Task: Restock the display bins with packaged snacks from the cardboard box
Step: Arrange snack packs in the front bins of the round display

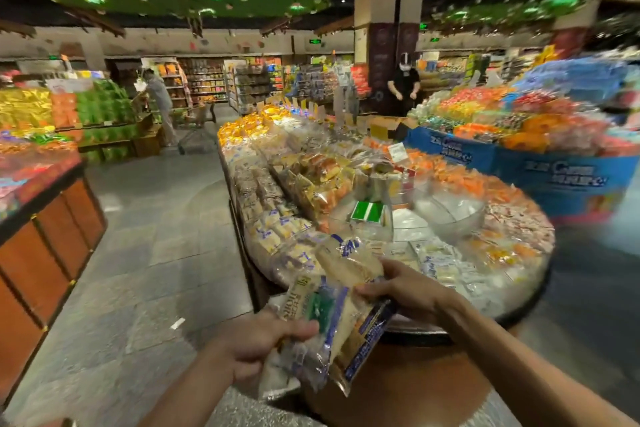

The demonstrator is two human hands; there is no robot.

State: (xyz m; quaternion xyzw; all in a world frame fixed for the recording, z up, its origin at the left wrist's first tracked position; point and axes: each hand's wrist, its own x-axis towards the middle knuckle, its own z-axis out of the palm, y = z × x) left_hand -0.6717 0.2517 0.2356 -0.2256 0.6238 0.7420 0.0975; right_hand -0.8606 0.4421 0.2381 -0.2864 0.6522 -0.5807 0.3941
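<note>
Head view: I hold a bundle of clear plastic snack packets with blue and white print (329, 315) in both hands, in the air just before the near edge of the round tiered display stand (519, 308). The packets are fanned slightly. Their long axis runs from low and close to me up and away toward the stand, leaning a little right, so their far ends overlap the stand's near-left edge and the bagged pale snacks heaped there.

My left hand (256, 340) grips the near, lower-left part of the bundle, fingers curled under it and the thumb pressed across the top. My right hand (405, 291) grips the bundle's upper-right side, fingers curled over one packet's edge, wrist above the stand's near rim.

Toward the stand's middle sit a green and white carton (367, 211) and a clear plastic bowl (453, 215). Motion blur hides the print on the packets.
</note>
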